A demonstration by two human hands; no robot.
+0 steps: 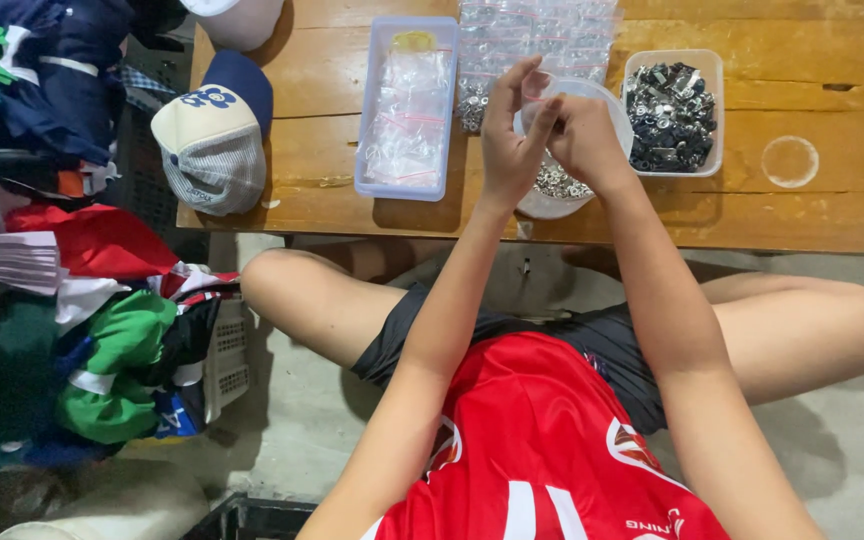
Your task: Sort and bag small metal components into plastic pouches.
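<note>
My left hand (507,135) and my right hand (582,135) meet fingertip to fingertip over a round clear bowl (542,205) of small silver metal parts on the wooden table (812,215). The fingers pinch together around something small; what it is stays hidden. A square clear tub (714,110) of dark and silver metal parts stands just right of my right hand. Left of my left hand is a long clear tray (407,110) holding small clear bags. Behind the hands lie filled clear bags of parts (537,35).
A white and navy cap (214,135) rests on the table's left end, with a white round object (237,20) behind it. A heap of coloured clothes (82,300) and a white basket (227,355) sit at the left. My bare knees frame the concrete floor (832,440).
</note>
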